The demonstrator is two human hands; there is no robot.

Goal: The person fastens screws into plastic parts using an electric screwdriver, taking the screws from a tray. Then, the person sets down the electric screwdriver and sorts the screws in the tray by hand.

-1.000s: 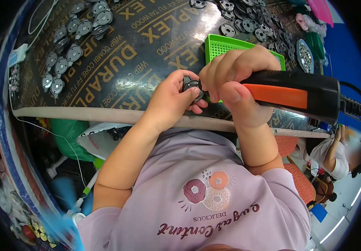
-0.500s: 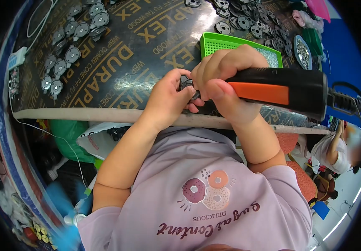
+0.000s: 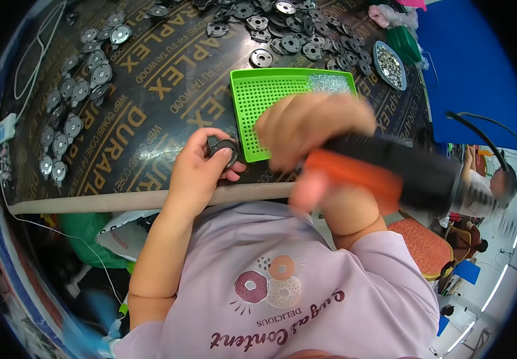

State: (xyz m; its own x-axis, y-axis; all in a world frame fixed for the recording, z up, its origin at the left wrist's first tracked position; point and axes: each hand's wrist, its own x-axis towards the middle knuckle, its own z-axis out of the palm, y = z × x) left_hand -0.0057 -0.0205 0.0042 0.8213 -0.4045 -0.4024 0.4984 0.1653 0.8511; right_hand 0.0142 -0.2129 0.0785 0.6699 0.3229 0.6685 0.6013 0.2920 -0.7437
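Note:
My left hand [image 3: 195, 170] is closed round a small round black plastic part [image 3: 225, 151], the thumb lying across its face, just above the table's front edge. To its right, my right hand [image 3: 315, 128] grips a black and orange electric screwdriver [image 3: 363, 176]. Motion smears that hand and the tool, and the screwdriver's tip cannot be made out. Behind my right hand is a green perforated tray [image 3: 243, 113], partly covered by it. Small shiny screws [image 3: 330, 82] lie at the tray's far right end.
Rows of round black parts [image 3: 80, 91] lie at the left of the dark table [image 3: 150, 90]. A heap of similar parts [image 3: 291, 42] sits at the back. A bowl of small metal pieces [image 3: 389, 64] stands at the right, near a green basket [image 3: 403, 45]. A black cord [image 3: 480, 122] hangs at the right.
My hands have moved apart; the screwdriver has come away from the black part and swung down at its rear. The view has shifted, showing more of the green tray. My left hand still holds the part.

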